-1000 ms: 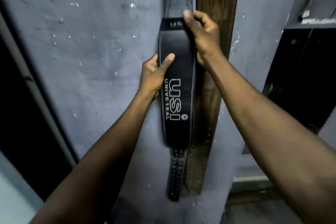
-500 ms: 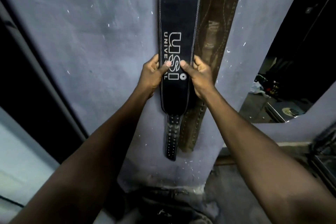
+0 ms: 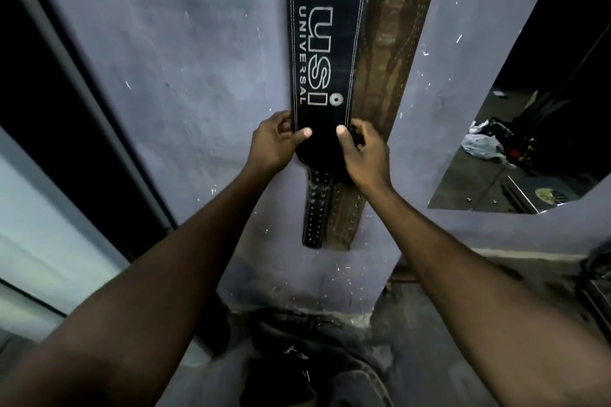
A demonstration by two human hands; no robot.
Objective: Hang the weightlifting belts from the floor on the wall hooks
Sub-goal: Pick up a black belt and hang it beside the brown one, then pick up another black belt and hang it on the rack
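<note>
A black weightlifting belt [image 3: 325, 26] with white "USI UNIVERSAL" lettering hangs flat against the blue-grey wall [image 3: 185, 53], its narrow punched tail pointing down. Just to its right, partly behind it, hangs a brown leather belt [image 3: 390, 53]. My left hand [image 3: 272, 142] grips the black belt's left edge below the lettering, thumb on its face. My right hand [image 3: 363, 150] grips its right edge at the same height, thumb on the face too. The hooks are above the frame, out of sight.
A dark doorway frame [image 3: 66, 82] runs down the left. On the right a wall opening [image 3: 529, 142] shows a dim room with clutter on its floor. Dark objects lie on the floor [image 3: 297, 357] at the wall's foot, too dim to identify.
Both hands slid down the black belt, from its upper part to just below the lettering. The view tilted downward, bringing the floor into sight.
</note>
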